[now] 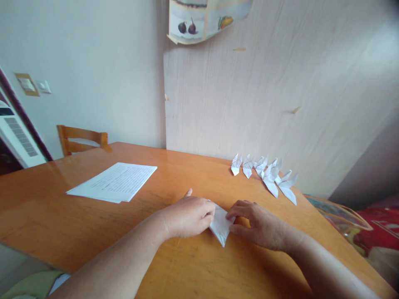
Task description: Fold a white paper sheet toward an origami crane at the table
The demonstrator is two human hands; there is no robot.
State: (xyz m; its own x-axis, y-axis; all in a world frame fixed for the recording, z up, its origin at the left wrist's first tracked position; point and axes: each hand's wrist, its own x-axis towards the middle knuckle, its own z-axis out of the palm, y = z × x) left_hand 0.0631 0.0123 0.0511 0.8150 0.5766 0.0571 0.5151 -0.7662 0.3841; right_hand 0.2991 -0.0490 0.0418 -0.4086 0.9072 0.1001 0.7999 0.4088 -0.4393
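Observation:
A small piece of folded white paper [220, 224] lies on the wooden table, one pointed corner toward me. My left hand [195, 214] is closed at its left edge, fingers curled over the paper and partly hidden from view. At the right corner, my right hand [254, 222] has its thumb and fingertips closed on the paper's edge. Beyond my right hand stand several folded paper cranes [269, 178] in a loose group near the table's far right edge.
A stack of printed sheets [116, 182] rests on the table [174, 170] to the left. A wooden chair [82, 139] stands behind the far left edge. Past the right edge lie a red item [378, 222] and other things. A wall closes off the far side.

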